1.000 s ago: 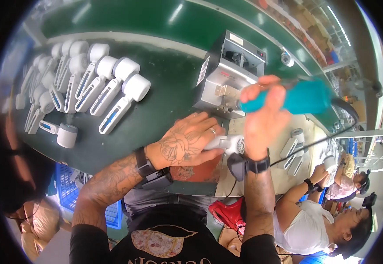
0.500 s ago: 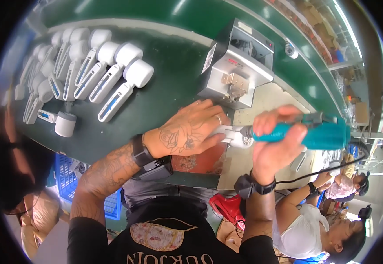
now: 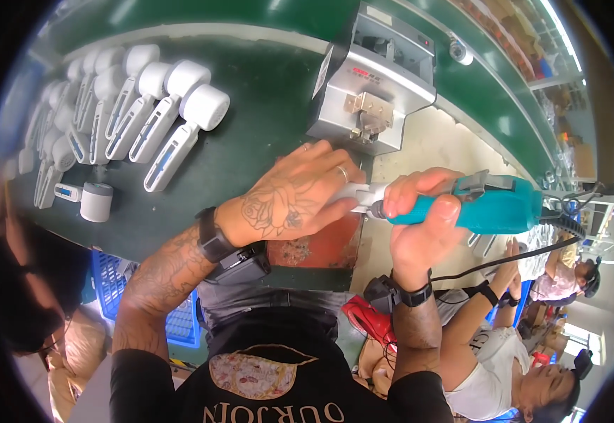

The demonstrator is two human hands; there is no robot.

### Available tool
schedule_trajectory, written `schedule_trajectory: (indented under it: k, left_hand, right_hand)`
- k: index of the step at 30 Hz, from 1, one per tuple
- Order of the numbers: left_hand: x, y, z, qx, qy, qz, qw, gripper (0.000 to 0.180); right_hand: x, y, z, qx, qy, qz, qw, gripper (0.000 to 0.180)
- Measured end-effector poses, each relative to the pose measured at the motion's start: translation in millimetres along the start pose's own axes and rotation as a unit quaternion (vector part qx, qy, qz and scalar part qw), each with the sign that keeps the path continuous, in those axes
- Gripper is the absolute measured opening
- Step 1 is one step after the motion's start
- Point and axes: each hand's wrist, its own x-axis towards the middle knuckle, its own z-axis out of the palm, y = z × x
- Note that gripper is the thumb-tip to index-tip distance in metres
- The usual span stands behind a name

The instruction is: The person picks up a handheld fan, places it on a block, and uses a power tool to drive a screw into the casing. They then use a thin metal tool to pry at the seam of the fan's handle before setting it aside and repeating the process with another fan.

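My left hand grips a white handheld part, mostly hidden under its fingers, over a reddish pad at the green table's front edge. My right hand is closed around a teal electric screwdriver held level, its tip against the white part. A black cord trails from the tool's rear end.
Several white handheld devices lie in rows at the table's left. One stands apart. A grey metal machine sits just beyond my hands. A blue crate is under the table. Another seated person is at lower right.
My right hand swung the teal screwdriver down from a raised position to level and brought its tip to the white part. My left hand stayed on the part.
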Motion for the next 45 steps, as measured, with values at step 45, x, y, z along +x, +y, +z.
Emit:
schedule_trajectory:
  k: [45]
  left_hand:
    - [-190.3, -106.5, -279.3, -0.358, 0.576, -0.195, 0.708, 0.056]
  right_hand:
    - [-98.6, -41.6, -10.9, 0.026, 0.056, -0.025, 0.998, 0.066]
